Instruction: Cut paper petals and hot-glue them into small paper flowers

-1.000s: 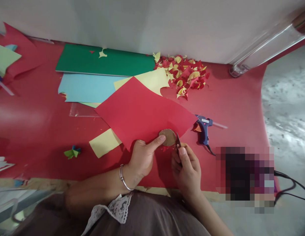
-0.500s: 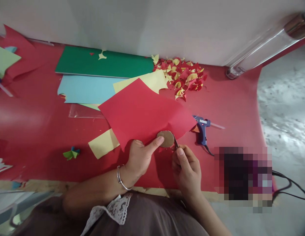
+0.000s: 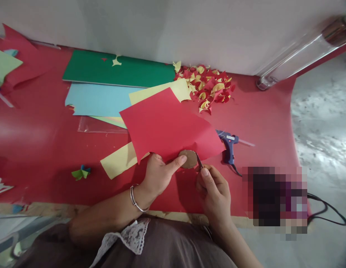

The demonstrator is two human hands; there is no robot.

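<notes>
My left hand [image 3: 163, 169] pinches a large red paper sheet [image 3: 167, 126] together with a round brown disc [image 3: 189, 159], its thumb pressed on the disc's left side. The fingers beneath the sheet are partly hidden. To the right, my right hand [image 3: 213, 184] is closed on scissors [image 3: 199, 162], whose dark blades meet the paper along the disc's right edge. Most of the scissors is hidden inside that hand. The sheet's right corner reaches over the tip of a blue glue gun [image 3: 229, 145].
Behind the sheet lie a green board [image 3: 114, 70], light blue paper [image 3: 97, 98] and a pile of red and yellow scraps [image 3: 209, 83]. A yellow strip [image 3: 119, 162] and a small green paper piece [image 3: 80, 173] lie left. A clear tube [image 3: 298, 56] stands back right.
The red sheet has turned slightly, its left corners shifting right and upward, uncovering more of the yellow strip. Both hands keep their grip near the disc; my right hand has tilted a little.
</notes>
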